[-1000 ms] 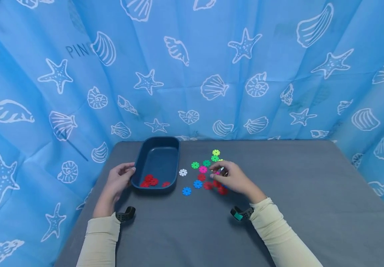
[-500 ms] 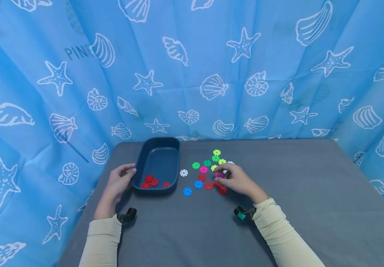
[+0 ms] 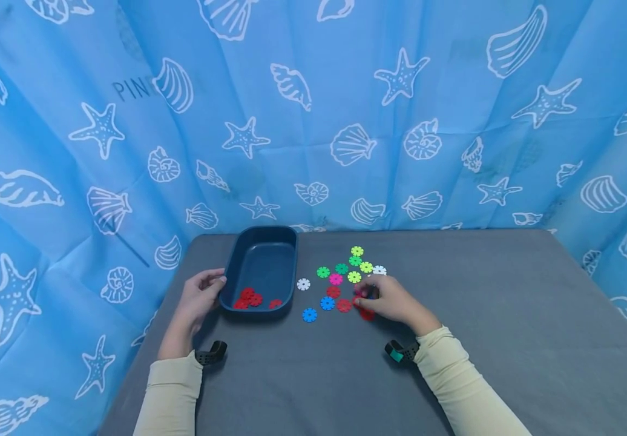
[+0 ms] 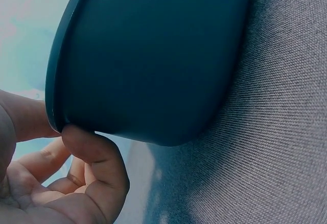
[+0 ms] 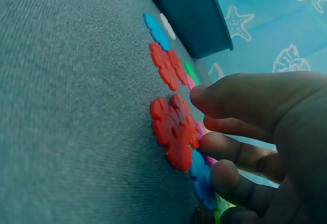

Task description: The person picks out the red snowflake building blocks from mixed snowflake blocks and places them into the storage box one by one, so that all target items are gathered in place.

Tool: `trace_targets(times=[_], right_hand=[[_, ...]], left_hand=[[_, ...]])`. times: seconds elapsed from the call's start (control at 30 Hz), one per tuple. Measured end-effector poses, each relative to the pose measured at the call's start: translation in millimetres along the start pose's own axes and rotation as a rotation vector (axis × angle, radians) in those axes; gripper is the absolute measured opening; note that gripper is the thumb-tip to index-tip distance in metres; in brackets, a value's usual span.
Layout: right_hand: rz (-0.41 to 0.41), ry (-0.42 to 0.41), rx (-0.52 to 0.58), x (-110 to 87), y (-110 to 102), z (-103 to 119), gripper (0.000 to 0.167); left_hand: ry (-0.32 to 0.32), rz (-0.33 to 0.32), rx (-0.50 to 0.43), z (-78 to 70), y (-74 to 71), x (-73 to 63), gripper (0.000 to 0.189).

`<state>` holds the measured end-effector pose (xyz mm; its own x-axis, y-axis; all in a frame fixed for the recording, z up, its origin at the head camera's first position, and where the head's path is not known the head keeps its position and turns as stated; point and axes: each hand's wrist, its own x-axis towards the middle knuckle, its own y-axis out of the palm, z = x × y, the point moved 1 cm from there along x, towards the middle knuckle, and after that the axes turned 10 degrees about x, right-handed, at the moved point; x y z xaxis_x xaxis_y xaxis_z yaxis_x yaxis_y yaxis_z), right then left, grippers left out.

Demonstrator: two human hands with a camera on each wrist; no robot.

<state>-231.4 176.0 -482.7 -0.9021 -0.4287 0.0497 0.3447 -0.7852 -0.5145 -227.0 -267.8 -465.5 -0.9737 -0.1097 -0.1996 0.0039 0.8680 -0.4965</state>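
Observation:
My left hand holds the rim of a dark blue plastic tub at its near left corner; the left wrist view shows a curled finger against the rim. Inside the tub, several red notched discs, the snowflake-shaped building kind, lie at the near end. My right hand hovers low over the pile to the right. In the right wrist view its thumb and fingers stand apart beside overlapping red discs, fingertips close to them, with a blue disc just below. Part of the pile is hidden under this hand.
Between tub and right hand lie blue discs, a white disc, green discs and a pink disc. Yellow discs lie farther back. A blue shell-print curtain hangs behind the grey cloth-covered table.
My right hand has shifted slightly toward me over the red discs, uncovering yellow and white discs behind it. My left hand stays at the tub's rim.

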Motion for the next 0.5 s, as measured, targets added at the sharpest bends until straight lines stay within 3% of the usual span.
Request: trace_targets(times=[0.5], right_hand=[[-0.001,-0.012,-0.044,2.1,2.4,-5.2,0.02]], left_hand=[[-0.013,0.007,0.003,-1.3,0.0,-0.4,0.046]])
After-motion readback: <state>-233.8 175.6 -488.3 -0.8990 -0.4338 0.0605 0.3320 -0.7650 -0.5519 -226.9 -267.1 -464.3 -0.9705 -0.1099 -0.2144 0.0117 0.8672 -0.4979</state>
